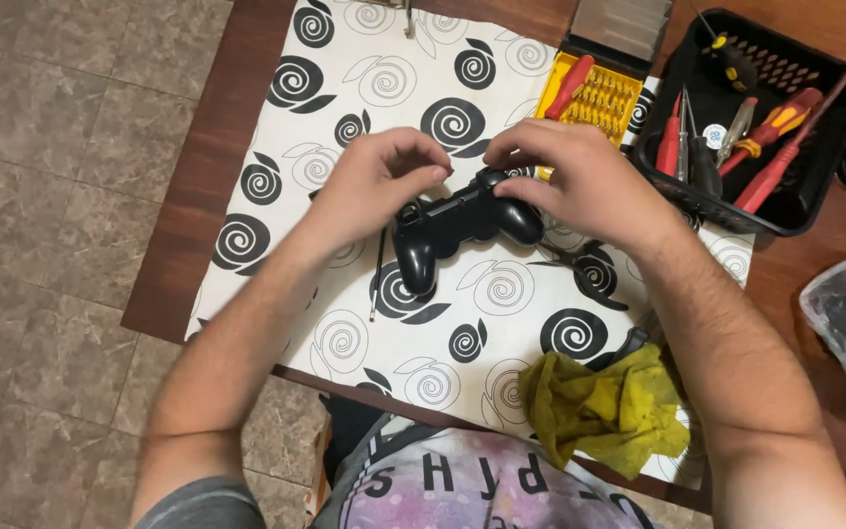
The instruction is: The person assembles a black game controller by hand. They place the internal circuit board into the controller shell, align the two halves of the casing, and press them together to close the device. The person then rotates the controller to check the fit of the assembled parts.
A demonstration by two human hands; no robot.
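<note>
Overhead view of a work surface. A brown wooden table, smooth and straight-edged, borders a grey stone-tiled floor on the left and near sides. A white cloth printed with black spirals covers most of the tabletop, leaving a bare wooden strip along the left edge; the cloth's left and near portions offer the most open room. At the far right corner a black plastic tray with slotted walls holds red-handled and orange-handled screwdrivers, its corner lying on the cloth. Beside it lies a yellow bit case. A crumpled yellow-green rag, soft and creased, sits at the near edge. A black game controller, glossy with rounded grips, lies near the cloth's centre, one grip pointing toward the viewer. The left hand curls narrowly, fingertips pinched together at the controller's upper edge. The right hand cups over the controller's right side, holding it. A thin dark rod-like tool rests just left of the controller.
</note>
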